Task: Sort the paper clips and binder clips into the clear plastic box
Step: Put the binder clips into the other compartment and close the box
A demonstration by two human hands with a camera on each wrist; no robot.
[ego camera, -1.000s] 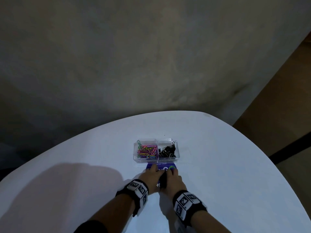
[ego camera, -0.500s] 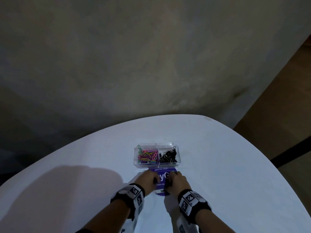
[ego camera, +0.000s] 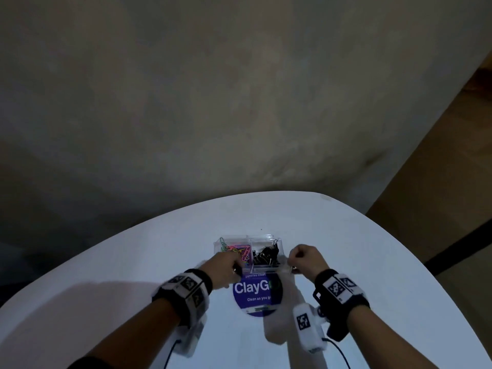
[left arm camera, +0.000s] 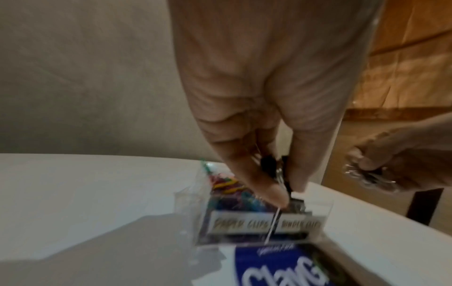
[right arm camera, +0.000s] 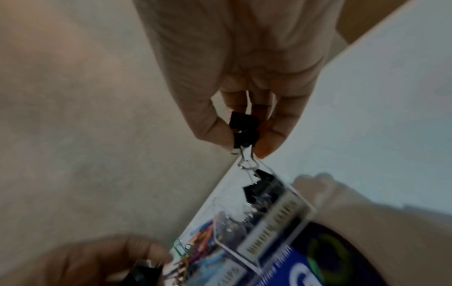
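Observation:
The clear plastic box (ego camera: 266, 270) stands on the white table (ego camera: 372, 262). Its left compartment holds coloured paper clips (ego camera: 239, 253) and its right one black binder clips (ego camera: 266, 258). My left hand (ego camera: 237, 267) is at the box's front left corner. In the left wrist view, thumb and fingers of that hand (left arm camera: 285, 190) pinch black binder clips (left arm camera: 271, 166) above the labelled front wall (left arm camera: 244, 224). My right hand (ego camera: 291, 262) hovers at the box's right end. It (right arm camera: 244, 147) pinches two black binder clips (right arm camera: 244, 133) over the right compartment (right arm camera: 264, 185).
A round blue sticker (ego camera: 255, 291) reading "ClayGo" lies flat on the table just in front of the box, between my wrists. The table's curved far edge (ego camera: 266, 194) is behind the box, with a grey wall beyond and a brown floor at right.
Both hands were together over the blue sticker. They have since lifted, moved apart and gone forward to the box, each carrying black binder clips.

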